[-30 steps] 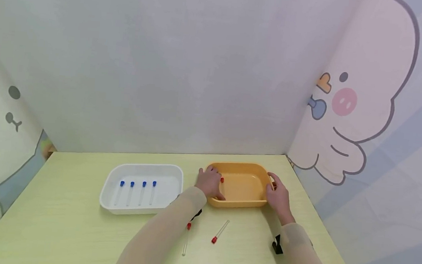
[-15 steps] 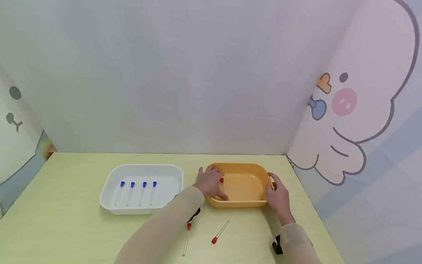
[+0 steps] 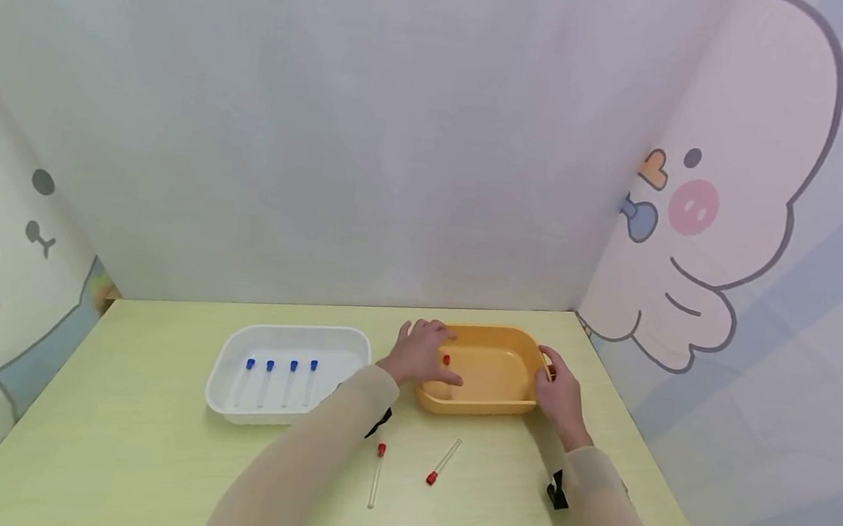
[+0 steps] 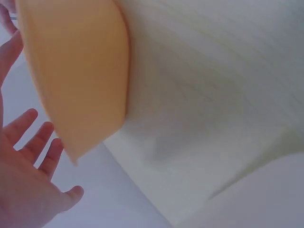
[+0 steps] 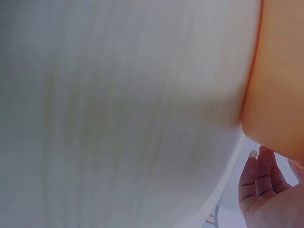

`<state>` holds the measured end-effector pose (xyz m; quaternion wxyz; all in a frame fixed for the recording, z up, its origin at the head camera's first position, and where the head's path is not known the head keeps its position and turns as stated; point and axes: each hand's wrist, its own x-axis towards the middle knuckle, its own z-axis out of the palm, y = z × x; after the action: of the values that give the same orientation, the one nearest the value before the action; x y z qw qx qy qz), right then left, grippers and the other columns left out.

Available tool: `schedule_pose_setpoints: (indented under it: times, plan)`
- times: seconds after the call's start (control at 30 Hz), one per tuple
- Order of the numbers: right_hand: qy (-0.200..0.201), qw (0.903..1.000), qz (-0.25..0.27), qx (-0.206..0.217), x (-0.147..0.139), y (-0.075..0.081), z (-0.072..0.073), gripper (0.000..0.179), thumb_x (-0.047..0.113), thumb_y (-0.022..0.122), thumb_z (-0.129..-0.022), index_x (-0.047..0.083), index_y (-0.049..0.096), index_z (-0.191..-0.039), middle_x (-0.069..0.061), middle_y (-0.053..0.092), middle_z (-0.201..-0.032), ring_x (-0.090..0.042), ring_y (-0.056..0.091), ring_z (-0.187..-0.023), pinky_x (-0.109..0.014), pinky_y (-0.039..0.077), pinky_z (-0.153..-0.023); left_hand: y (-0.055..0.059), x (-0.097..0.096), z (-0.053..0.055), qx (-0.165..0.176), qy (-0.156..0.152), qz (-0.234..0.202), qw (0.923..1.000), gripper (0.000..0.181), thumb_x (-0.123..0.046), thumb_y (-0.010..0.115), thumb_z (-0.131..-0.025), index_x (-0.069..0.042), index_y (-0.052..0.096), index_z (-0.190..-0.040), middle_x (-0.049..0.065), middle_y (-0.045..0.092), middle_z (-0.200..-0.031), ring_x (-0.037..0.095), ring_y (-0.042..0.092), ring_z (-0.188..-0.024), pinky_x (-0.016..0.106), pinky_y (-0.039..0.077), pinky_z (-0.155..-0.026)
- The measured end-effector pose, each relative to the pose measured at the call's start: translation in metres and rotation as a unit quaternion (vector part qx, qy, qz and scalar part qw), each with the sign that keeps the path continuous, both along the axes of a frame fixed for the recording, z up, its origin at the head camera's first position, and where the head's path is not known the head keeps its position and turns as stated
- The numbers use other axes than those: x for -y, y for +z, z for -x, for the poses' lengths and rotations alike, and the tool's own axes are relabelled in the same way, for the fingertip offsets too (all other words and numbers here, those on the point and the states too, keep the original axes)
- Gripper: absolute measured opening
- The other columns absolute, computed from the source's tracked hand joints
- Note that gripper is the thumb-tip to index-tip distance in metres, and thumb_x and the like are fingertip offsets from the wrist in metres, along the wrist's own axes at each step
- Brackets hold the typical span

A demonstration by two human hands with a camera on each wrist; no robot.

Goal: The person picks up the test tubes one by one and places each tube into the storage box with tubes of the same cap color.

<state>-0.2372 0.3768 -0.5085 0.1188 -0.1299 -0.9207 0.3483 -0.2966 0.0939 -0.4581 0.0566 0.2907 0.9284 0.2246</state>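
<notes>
In the head view, an orange tray (image 3: pixel 499 378) stands toward the back right of the table. My left hand (image 3: pixel 419 355) hovers at its left end with fingers and thumb spread, holding nothing. The left wrist view has the same hand (image 4: pixel 28 175) beside the tray's rim, fingers apart. My right hand (image 3: pixel 558 399) grips the tray's right end by the handle. A red-capped test tube (image 3: pixel 446 360) lies inside the tray, partly behind my left hand. Two more red-capped tubes lie on the table: one test tube (image 3: pixel 376 478) in front, another test tube (image 3: pixel 443 464) slanting to its right.
Left of the orange tray is a white tray (image 3: pixel 342 352) with several blue-capped tubes (image 3: pixel 265 383) in a row. The pale table (image 3: pixel 113 436) meets a curtain at its back edge. Cartoon-printed cloth (image 3: pixel 741 224) hangs at both sides.
My left hand has spread its fingers and drawn slightly left and back from the orange tray's end. My right hand stays at the handle. The head view has shifted slightly.
</notes>
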Motion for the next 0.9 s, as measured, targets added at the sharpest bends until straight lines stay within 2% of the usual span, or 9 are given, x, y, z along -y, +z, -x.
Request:
schedule_pose_setpoints:
  times: [0.23, 0.4, 0.6, 0.9]
  plan:
    - [0.004, 1.0000, 0.000, -0.003, -0.001, 0.000, 0.002, 0.047, 0.014, 0.045, -0.103, 0.013, 0.049, -0.150, -0.025, 0.063, -0.113, -0.032, 0.060, -0.092, -0.031, 0.047, -0.074, 0.014, 0.009, -0.001, -0.021, -0.012, -0.007, 0.9997, 0.084, -0.057, 0.083, -0.080, -0.017, 0.056, -0.148, 0.003, 0.052, -0.152, 0.030, 0.043, -0.143, 0.062, 0.026, -0.124]
    - [0.004, 1.0000, 0.001, -0.006, -0.002, -0.003, 0.001, 0.047, 0.013, 0.046, -0.103, 0.012, 0.049, -0.150, -0.024, 0.064, -0.112, -0.031, 0.060, -0.091, -0.029, 0.046, -0.073, 0.022, 0.018, -0.006, -0.034, -0.017, -0.004, 0.9993, 0.080, -0.056, 0.082, -0.081, -0.018, 0.057, -0.148, 0.003, 0.054, -0.151, 0.029, 0.045, -0.141, 0.060, 0.026, -0.124]
    - [0.002, 1.0000, 0.004, -0.005, 0.001, -0.003, -0.001, 0.048, 0.014, 0.047, -0.102, 0.012, 0.050, -0.150, -0.026, 0.065, -0.114, -0.032, 0.061, -0.093, -0.031, 0.047, -0.074, 0.030, 0.034, -0.016, -0.053, -0.017, 0.004, 0.9985, 0.079, -0.056, 0.081, -0.083, -0.019, 0.056, -0.148, 0.003, 0.054, -0.151, 0.028, 0.046, -0.140, 0.058, 0.027, -0.125]
    - [0.003, 0.9999, 0.003, 0.012, 0.000, -0.001, -0.001, 0.050, 0.015, 0.044, -0.103, 0.013, 0.047, -0.152, -0.026, 0.063, -0.118, -0.033, 0.061, -0.097, -0.030, 0.047, -0.075, 0.047, 0.056, -0.038, -0.069, -0.028, 0.004, 0.9972, 0.081, -0.054, 0.083, -0.081, -0.019, 0.055, -0.149, 0.003, 0.055, -0.150, 0.028, 0.048, -0.140, 0.055, 0.032, -0.124]
